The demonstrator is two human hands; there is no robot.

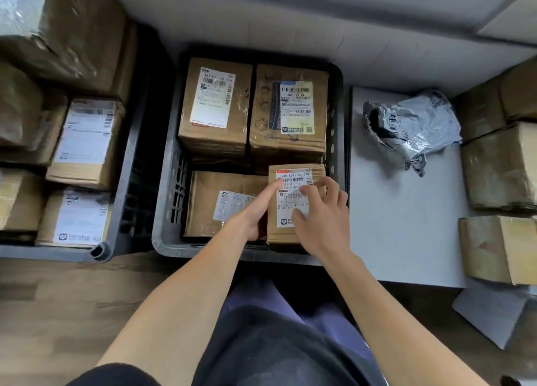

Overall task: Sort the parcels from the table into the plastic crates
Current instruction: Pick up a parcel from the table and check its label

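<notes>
A small brown parcel (290, 234) with a white label stands in the near right corner of the middle grey plastic crate (162, 211). My left hand (255, 211) holds its left side, index finger stretched across the label. My right hand (322, 211) grips it from above, thumb on the label and bent fingers reaching over its right edge. Three larger labelled parcels share the crate: one at the far left (215, 106), one at the far right (290, 109) and one at the near left (220, 205). On the white table (401, 211) to the right lies a crumpled grey plastic mailer bag (412, 127).
A second grey crate (116, 211) on the left holds several labelled cardboard boxes (87, 141). More brown boxes (499, 164) are stacked along the table's right edge, one (499, 249) at the near corner. Wooden floor lies below; my dark trousers fill the bottom centre.
</notes>
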